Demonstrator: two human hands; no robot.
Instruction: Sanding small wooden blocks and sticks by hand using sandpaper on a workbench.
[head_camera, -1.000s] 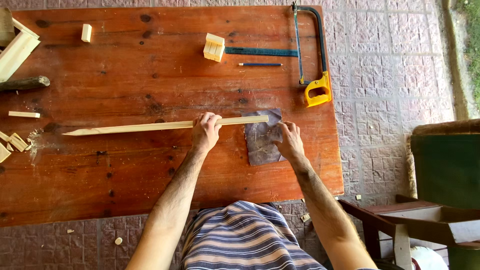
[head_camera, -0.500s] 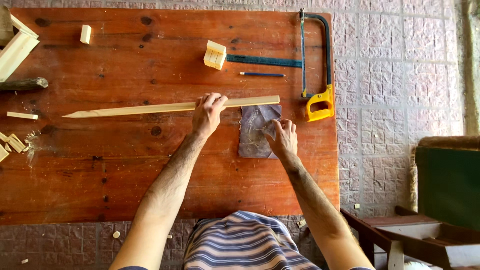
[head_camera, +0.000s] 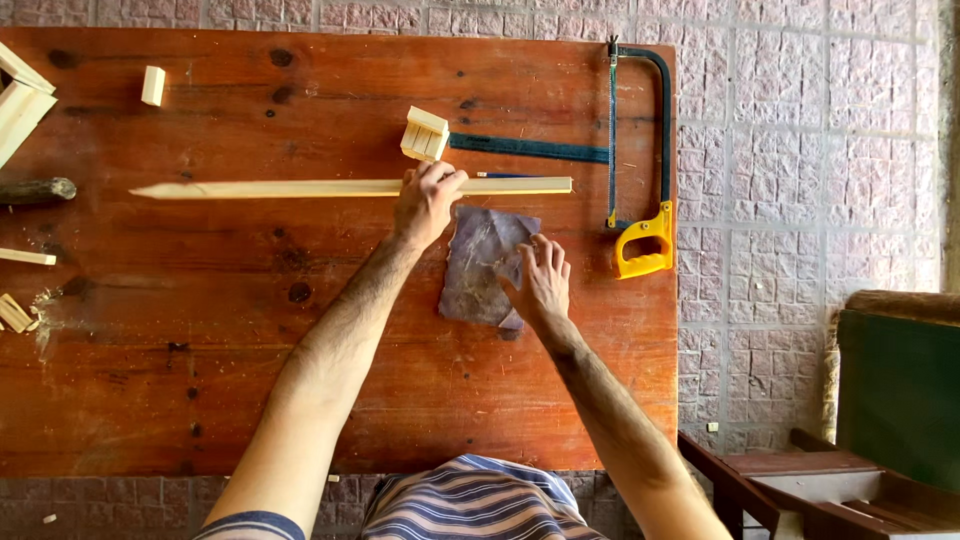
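Head view showed the left hand (head_camera: 428, 200) gripping the long wooden strip (head_camera: 300, 188) at twelve o'clock on the surface (head_camera: 200, 380). The right hand (head_camera: 540, 285), fingers spread, pressed the sandpaper sheet (head_camera: 480, 260) flat just below. Strip lay off the paper; sanding apparently remained.

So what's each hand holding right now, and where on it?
The left hand grips the long wooden strip toward its right end, on the table. The right hand presses flat on the sandpaper sheet, at its lower right edge; nothing is lifted.
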